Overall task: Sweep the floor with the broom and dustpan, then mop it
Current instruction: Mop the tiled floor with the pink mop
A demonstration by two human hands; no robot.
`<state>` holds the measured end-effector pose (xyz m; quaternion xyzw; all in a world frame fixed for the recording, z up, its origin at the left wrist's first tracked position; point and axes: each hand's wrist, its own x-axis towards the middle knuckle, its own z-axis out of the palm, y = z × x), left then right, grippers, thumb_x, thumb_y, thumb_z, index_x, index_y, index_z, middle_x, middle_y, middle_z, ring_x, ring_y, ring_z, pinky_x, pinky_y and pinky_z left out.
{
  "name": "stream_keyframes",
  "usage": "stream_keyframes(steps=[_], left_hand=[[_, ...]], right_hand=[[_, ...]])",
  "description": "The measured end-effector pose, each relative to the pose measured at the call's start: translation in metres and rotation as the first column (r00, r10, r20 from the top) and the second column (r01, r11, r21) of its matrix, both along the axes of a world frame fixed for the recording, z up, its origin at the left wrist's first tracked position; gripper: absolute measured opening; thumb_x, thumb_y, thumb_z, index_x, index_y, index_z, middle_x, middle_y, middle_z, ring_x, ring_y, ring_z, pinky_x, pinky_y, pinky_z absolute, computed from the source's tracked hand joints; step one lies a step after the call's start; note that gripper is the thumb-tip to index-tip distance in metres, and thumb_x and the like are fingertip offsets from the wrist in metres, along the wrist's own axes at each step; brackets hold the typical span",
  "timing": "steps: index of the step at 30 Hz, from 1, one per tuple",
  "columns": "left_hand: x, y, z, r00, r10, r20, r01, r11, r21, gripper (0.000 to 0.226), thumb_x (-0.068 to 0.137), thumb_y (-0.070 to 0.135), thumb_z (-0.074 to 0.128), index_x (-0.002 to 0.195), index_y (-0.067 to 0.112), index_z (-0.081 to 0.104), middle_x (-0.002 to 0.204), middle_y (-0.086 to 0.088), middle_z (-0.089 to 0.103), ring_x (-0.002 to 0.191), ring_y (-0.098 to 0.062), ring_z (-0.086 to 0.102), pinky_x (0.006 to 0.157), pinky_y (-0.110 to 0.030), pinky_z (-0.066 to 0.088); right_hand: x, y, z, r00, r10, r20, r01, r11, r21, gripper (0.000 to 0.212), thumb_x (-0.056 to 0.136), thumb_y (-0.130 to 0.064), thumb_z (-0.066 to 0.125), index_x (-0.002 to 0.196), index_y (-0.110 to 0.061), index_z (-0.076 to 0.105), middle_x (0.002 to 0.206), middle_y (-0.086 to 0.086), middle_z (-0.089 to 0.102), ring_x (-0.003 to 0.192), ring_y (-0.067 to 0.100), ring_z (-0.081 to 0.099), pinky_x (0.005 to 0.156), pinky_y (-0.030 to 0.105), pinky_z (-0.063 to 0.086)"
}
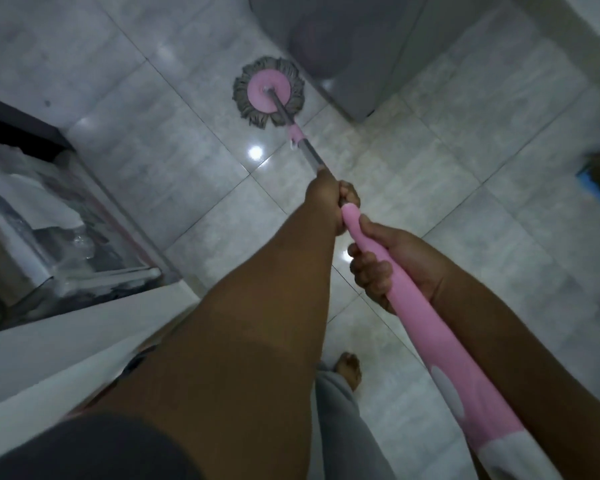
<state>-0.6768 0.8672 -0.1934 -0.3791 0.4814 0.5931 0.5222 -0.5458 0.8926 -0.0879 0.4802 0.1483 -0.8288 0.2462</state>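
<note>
A spin mop with a round pink disc and grey strands, the mop head [269, 92], lies flat on the pale tiled floor [465, 161] ahead of me. Its metal shaft runs back into a pink handle [416, 327]. My left hand [329, 202] grips the shaft where the metal meets the pink grip. My right hand [388, 268] holds the pink handle lower down, fingers wrapped round it. No broom or dustpan is in view.
A grey appliance or cabinet [354, 46] stands just behind the mop head. On the left is a dark-framed glass case with a white ledge [84, 327]. My bare foot [349, 370] stands on the tiles below. Something blue [589, 181] shows at the right edge.
</note>
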Motion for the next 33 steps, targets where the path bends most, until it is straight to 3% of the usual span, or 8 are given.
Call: stream_keyframes(steps=[9,14,22,33], left_hand=[[0.179,-0.022,0.067,0.974,-0.186,0.127,0.192,0.981,-0.032,0.052,0.101,0.057,0.034,0.068,0.017,0.037,0.045,0.005,0.030,0.029,-0.008,0.025,0.035,-0.010,0.021],[0.215,-0.030,0.085,0.961,-0.227,0.159,0.231,0.973,-0.004,0.051,0.101,0.057,0.035,0.069,0.017,0.037,0.050,0.005,0.031,0.031,-0.008,0.025,0.036,-0.010,0.020],[0.120,-0.019,0.072,0.985,-0.131,0.113,0.133,0.991,-0.005,0.042,0.102,0.054,0.038,0.089,0.014,0.044,0.052,0.004,0.032,0.029,-0.007,0.026,0.035,-0.008,0.024],[-0.178,0.017,0.015,1.000,0.026,0.004,-0.026,0.999,-0.018,0.052,0.102,0.054,0.035,0.066,0.016,0.037,0.043,0.006,0.031,0.026,-0.007,0.027,0.038,-0.006,0.023]], right_hand=[[0.175,-0.033,0.075,0.986,-0.141,0.086,0.148,0.986,-0.079,0.038,0.087,-0.046,0.057,0.077,-0.010,0.051,0.049,-0.004,0.045,0.031,0.005,0.042,0.029,0.016,0.037],[0.205,-0.044,0.096,0.981,-0.148,0.129,0.156,0.986,-0.054,0.039,0.088,-0.045,0.057,0.076,-0.008,0.052,0.048,-0.003,0.045,0.030,0.006,0.041,0.028,0.016,0.037],[0.111,-0.030,0.078,0.991,-0.075,0.112,0.079,0.996,-0.033,0.040,0.089,-0.046,0.057,0.075,-0.009,0.050,0.049,-0.003,0.044,0.030,0.005,0.039,0.029,0.016,0.035],[-0.182,0.017,0.022,0.997,0.065,0.029,-0.065,0.998,-0.015,0.044,0.094,-0.050,0.051,0.071,-0.014,0.043,0.047,-0.006,0.038,0.030,0.003,0.037,0.029,0.013,0.033]])
